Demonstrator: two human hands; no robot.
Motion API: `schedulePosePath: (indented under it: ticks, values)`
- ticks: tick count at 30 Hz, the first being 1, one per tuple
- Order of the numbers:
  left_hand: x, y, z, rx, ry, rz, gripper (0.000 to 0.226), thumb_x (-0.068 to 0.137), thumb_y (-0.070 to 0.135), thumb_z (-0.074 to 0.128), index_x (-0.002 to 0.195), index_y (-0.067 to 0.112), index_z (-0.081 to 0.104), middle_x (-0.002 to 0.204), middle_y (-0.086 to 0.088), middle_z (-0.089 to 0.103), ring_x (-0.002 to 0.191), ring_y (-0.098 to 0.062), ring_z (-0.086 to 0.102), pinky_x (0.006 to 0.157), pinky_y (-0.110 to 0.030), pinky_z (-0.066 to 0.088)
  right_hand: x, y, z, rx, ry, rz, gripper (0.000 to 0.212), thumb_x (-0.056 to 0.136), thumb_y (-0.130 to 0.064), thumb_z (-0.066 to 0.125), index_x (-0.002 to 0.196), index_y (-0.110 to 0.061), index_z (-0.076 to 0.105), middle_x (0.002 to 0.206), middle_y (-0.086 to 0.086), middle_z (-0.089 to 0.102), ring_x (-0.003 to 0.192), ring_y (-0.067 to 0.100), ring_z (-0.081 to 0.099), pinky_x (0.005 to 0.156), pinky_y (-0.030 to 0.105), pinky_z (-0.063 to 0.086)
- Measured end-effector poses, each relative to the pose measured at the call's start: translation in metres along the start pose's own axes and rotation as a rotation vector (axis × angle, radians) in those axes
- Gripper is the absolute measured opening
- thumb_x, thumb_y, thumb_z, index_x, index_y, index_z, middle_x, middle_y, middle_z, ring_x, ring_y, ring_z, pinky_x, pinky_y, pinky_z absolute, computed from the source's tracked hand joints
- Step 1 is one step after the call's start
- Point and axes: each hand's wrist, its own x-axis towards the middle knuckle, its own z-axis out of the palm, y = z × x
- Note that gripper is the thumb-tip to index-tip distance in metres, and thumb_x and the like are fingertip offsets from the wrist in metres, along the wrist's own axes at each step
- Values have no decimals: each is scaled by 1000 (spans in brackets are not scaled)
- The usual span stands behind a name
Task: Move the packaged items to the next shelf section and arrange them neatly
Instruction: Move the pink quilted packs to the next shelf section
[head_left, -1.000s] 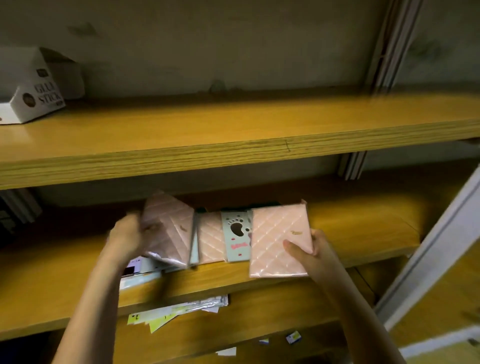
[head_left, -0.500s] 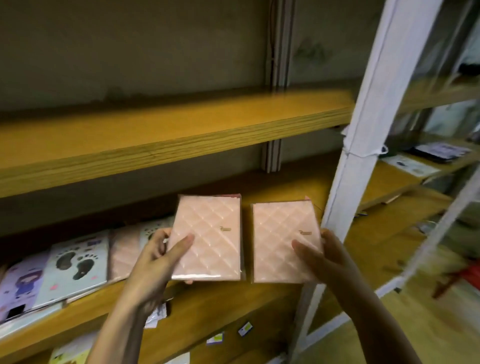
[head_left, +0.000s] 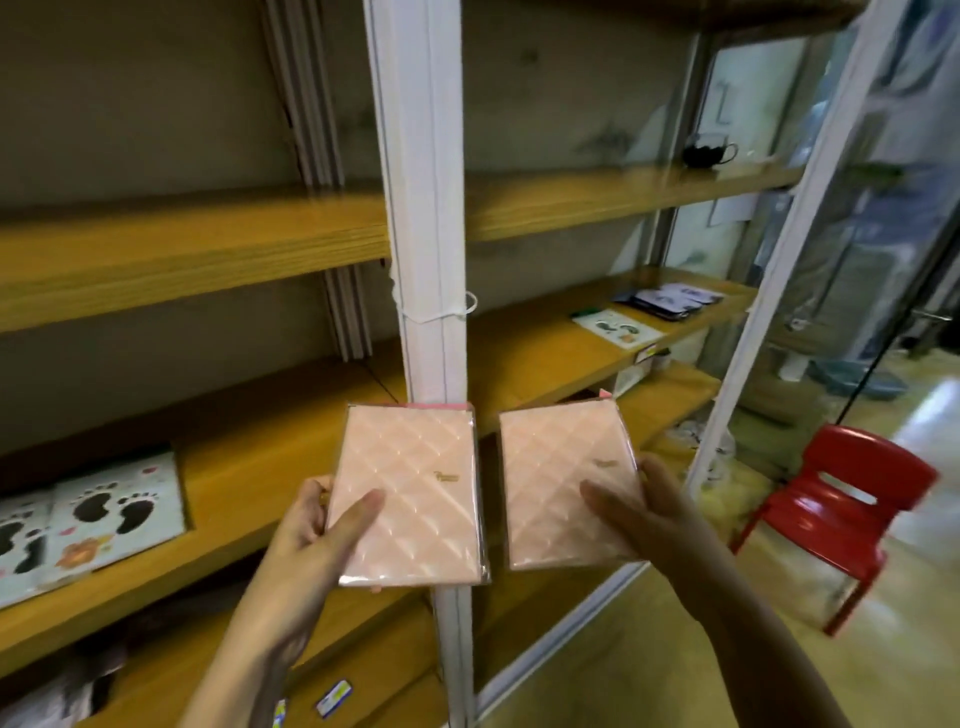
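My left hand (head_left: 317, 535) grips a pink quilted packaged notebook (head_left: 415, 483) by its left edge, thumb across the front. My right hand (head_left: 639, 514) holds a second pink quilted package (head_left: 561, 467) by its right edge. Both packages are upright, side by side in the air, in front of the white shelf post (head_left: 421, 208). Footprint-patterned packages (head_left: 104, 514) lie on the middle shelf (head_left: 249, 483) of the left section. On the right section's shelf (head_left: 540, 353) lie a footprint package (head_left: 618, 327) and dark packages (head_left: 670, 301) near its far end.
A red plastic chair (head_left: 841, 514) stands on the floor at the right. A second white post (head_left: 779, 249) bounds the right section. A dark cup (head_left: 706, 153) sits on the upper right shelf. Lower shelves below carry small labels.
My view has swung right from the left section to the white post and right section. Both hands carried the pink packages rightward, off the left shelf.
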Motion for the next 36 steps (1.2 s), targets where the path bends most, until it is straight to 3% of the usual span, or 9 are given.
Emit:
schedulePosePath:
  ticks: [7, 12, 17, 22, 26, 29, 33, 36]
  values:
    - [21, -11, 89, 19, -33, 45, 20, 85, 17, 57, 102, 17, 47, 94, -5, 65, 66, -9, 69, 49, -16, 54, 27, 4, -74, 25, 30, -6, 35, 84, -13, 61, 114, -8, 45, 100, 9, 61, 74, 14, 67, 53, 19, 55]
    - [57, -20, 128, 16, -24, 26, 25, 84, 23, 58, 106, 19, 46, 100, -5, 63, 83, -19, 67, 53, -22, 57, 56, 18, -112, 67, 56, 27, 39, 83, -11, 62, 118, -7, 45, 101, 11, 62, 75, 15, 68, 55, 21, 57]
    - [109, -31, 161, 22, 20, 20, 28, 86, 22, 57, 110, 18, 42, 99, 0, 60, 83, -14, 64, 53, -17, 55, 107, 32, -142, 57, 88, 47, 42, 81, -13, 64, 119, -6, 46, 102, 12, 63, 81, 21, 68, 59, 26, 60]
    - [177, -35, 182, -1, 103, 17, 32, 85, 21, 59, 113, 18, 42, 105, -3, 60, 88, -17, 62, 67, -27, 52, 175, 32, -157, 67, 66, 77, 38, 81, -13, 64, 115, -10, 47, 98, 8, 63, 76, 18, 67, 53, 22, 57]
    - [221, -38, 194, -20, 196, 30, 20, 85, 20, 60, 99, 26, 47, 99, -2, 62, 87, -21, 64, 70, -32, 52, 234, 30, -159, -10, 25, 76, 38, 82, -14, 65, 115, -9, 47, 96, 6, 62, 69, 13, 68, 48, 18, 53]
    - [247, -41, 197, 17, 253, 16, 37, 84, 22, 61, 116, 21, 41, 97, 4, 60, 86, -18, 62, 70, -30, 50, 272, 31, -156, 1, -42, 70, 32, 82, -9, 64, 109, -8, 48, 91, 5, 62, 60, 7, 68, 47, 16, 51]
    - [278, -47, 198, 98, 328, -59, 68, 83, 27, 63, 139, 17, 25, 125, -3, 51, 113, -29, 54, 85, -34, 44, 312, 35, -152, -39, -156, 94, 41, 82, -18, 66, 118, -11, 48, 106, 9, 65, 85, 22, 70, 65, 32, 59]
    - [296, -52, 197, 150, 361, -103, 67, 82, 28, 65, 137, 15, 28, 129, -4, 48, 112, -28, 52, 88, -36, 43, 338, 37, -150, -106, -214, 88, 44, 83, -23, 65, 122, -18, 46, 112, 4, 64, 93, 20, 68, 72, 34, 60]
